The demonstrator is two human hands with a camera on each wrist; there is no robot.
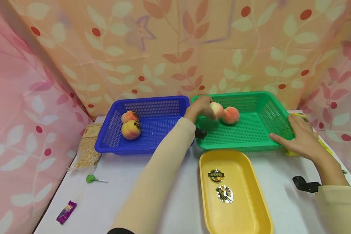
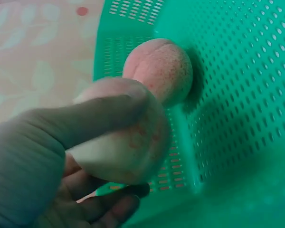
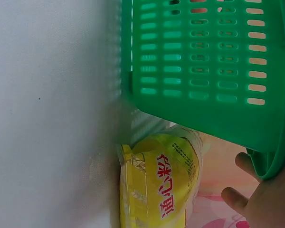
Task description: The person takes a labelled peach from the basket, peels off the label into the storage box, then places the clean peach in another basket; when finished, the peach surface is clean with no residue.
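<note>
My left hand (image 1: 201, 109) holds a pale pink peach (image 2: 121, 137) at the left end of the green basket (image 1: 245, 148), thumb across its top and fingers beneath. Right beside it, a second, redder peach (image 1: 230, 115) lies in that basket. My right hand (image 1: 305, 139) grips the basket's right rim, its thumb over the inner side; two of its fingers (image 3: 235, 199) show outside the rim in the right wrist view. The blue basket (image 1: 134, 151) on the left contains a reddish peach (image 1: 129, 116) and a yellow-pink peach (image 1: 131, 130).
An oblong yellow tray (image 1: 240, 214) with two stickers stands in front of the green basket. A yellow bag (image 3: 156, 175) lies beyond its right end. At the left are a bag of grains (image 1: 89, 149), a green lollipop (image 1: 91, 178) and a purple packet (image 1: 66, 212).
</note>
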